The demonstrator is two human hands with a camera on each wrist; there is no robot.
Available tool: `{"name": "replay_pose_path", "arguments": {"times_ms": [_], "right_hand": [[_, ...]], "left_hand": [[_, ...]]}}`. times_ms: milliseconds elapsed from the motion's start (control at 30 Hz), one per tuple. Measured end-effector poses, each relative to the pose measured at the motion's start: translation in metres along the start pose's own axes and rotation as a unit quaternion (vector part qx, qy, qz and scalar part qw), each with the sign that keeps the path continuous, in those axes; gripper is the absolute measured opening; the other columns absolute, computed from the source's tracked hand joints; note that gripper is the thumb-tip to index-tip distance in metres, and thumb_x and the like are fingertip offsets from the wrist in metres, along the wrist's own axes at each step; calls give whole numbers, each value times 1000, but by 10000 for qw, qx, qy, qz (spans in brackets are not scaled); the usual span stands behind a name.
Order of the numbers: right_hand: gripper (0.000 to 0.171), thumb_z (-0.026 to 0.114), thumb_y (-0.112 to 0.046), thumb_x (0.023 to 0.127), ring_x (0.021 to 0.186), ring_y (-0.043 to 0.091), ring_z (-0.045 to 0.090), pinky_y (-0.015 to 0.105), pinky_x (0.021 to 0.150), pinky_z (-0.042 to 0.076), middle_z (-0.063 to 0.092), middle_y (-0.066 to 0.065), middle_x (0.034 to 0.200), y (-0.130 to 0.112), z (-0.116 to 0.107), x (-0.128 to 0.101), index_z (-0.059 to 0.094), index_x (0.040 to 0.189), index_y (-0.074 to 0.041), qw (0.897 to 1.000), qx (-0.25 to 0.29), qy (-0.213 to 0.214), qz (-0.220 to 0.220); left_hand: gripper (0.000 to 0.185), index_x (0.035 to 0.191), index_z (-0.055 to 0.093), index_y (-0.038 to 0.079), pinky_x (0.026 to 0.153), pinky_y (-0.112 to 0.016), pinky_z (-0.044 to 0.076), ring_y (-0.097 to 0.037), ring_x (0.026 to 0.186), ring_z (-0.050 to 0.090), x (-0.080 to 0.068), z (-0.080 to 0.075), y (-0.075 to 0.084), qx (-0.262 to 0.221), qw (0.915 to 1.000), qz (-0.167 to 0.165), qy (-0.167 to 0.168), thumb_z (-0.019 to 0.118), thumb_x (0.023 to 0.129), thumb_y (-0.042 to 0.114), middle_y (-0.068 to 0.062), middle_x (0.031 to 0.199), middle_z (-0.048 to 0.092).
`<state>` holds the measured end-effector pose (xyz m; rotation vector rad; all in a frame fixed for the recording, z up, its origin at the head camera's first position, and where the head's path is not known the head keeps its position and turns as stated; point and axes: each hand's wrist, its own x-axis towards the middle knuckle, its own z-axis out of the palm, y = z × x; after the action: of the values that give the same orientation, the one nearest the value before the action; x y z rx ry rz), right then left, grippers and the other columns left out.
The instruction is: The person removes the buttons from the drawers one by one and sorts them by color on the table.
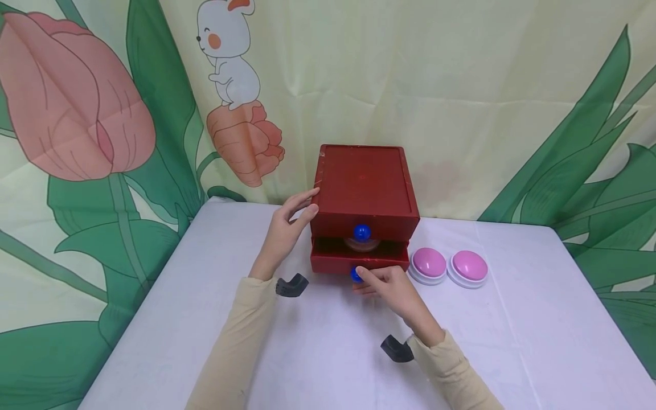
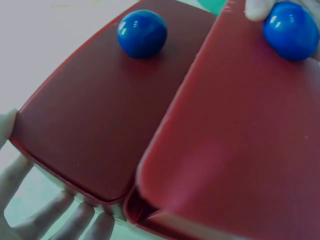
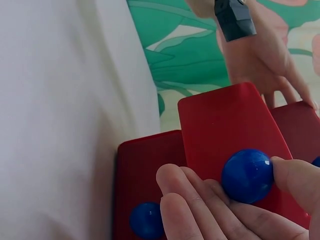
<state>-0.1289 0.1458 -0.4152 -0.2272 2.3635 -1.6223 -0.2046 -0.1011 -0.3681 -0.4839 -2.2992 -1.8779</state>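
Note:
A red two-drawer box (image 1: 365,182) stands at the back of the white table (image 1: 179,319). My left hand (image 1: 306,208) lies with straight fingers (image 2: 75,222) against the box's left side. The lower drawer (image 1: 333,263) is pulled out a little, and something pale and round shows inside it. My right hand (image 1: 361,277) pinches that drawer's blue knob (image 3: 247,175) between thumb and fingers. The upper drawer's blue knob (image 1: 361,232) is untouched, and that drawer is closed.
Two pink dome buttons (image 1: 428,264) (image 1: 468,267) with white bases sit just right of the box. A flower and rabbit printed cloth (image 1: 461,85) hangs behind the table. White tabletop extends in front of the box and to both sides.

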Motion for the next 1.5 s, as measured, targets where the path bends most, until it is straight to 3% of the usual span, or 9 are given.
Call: {"name": "replay_pose_path", "arguments": {"times_ms": [233,333,433,733,1100,1500], "right_hand": [[46,60,-43,97,90,33,74,40,84,59,77,13,96,0,0,-3,76,108,-1,10000,-35,-23,-6],[47,61,-43,97,90,33,74,42,84,59,76,13,97,0,1,-4,75,108,0,10000,-22,-13,41],[47,61,-44,97,90,32,74,43,83,59,77,13,97,0,2,-6,76,108,-1,9999,-39,20,93],[46,62,-41,97,90,32,74,43,81,59,77,12,97,1,4,-12,74,111,1,10000,-35,30,14],[44,63,-39,96,87,31,75,45,81,59,77,12,95,0,5,-19,76,107,1,9999,-102,-18,-78],[41,64,-37,96,88,31,75,36,80,60,76,13,98,0,5,-26,75,108,1,9998,-65,-127,-156]], "left_hand": [[45,145,52,13,106,-51,45,-26,135,47,-10,-2,30,-61,9998,-128,-143,58,101,20,-8,147,48],[46,145,52,13,106,-51,44,-26,135,46,-10,-3,29,-123,9996,-161,-179,58,101,20,-7,147,48],[46,145,52,14,106,-50,44,-25,134,47,-9,-4,28,-164,9994,-209,-213,58,101,21,-6,147,48],[45,145,53,23,106,-51,45,-22,133,47,2,-5,-3,-231,9994,-204,-181,60,100,24,-1,146,49],[43,139,58,34,102,-47,48,-14,127,52,3,-6,-5,-149,9998,-23,-115,63,96,38,8,139,54],[42,137,60,32,100,-46,49,-15,125,54,3,-6,-5,-154,9999,-16,-68,64,96,36,7,138,55]]}}
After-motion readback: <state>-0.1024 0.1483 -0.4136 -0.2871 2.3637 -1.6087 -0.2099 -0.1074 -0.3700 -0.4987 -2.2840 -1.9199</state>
